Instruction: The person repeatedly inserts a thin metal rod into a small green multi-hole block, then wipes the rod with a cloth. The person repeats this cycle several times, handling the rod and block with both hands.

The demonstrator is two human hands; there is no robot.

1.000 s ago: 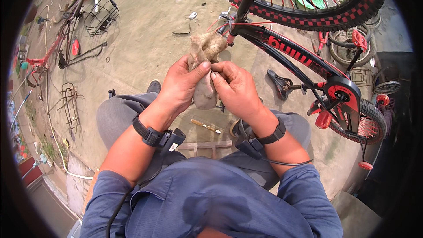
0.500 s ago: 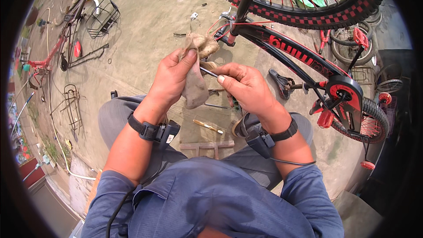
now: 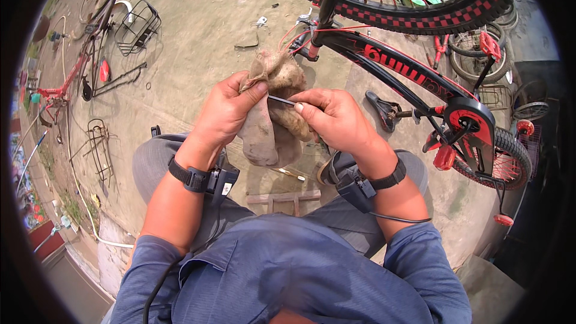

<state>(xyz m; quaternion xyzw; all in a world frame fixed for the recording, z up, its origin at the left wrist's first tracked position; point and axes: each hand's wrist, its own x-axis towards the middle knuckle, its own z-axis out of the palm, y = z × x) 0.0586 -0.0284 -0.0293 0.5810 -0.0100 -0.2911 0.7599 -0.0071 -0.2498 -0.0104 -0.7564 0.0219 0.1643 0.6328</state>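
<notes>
My left hand (image 3: 225, 108) is closed on a dirty beige rag (image 3: 259, 135), with the thumb pressing a fold of it. From that fold runs a thin, straight metal rod (image 3: 282, 101), and its left end is hidden in the cloth. Thumb and fingers of my right hand (image 3: 333, 120) pinch the rod near its other end; what lies inside that palm is hidden. The rag hangs open below and behind the rod, between both hands and above my lap.
To the right is a black and red bicycle (image 3: 399, 65) with a checkered tyre (image 3: 414, 19). Its saddle (image 3: 381, 111) is low by the ground. Beneath my hands lie a yellowish stick-like tool (image 3: 290, 173) and a small frame (image 3: 283, 197). A wire basket (image 3: 139, 27) stands far left.
The rag has spread wider and now hangs over more of the ground below. My left hand has shifted slightly down and left, while my right hand keeps its pinch on the rod.
</notes>
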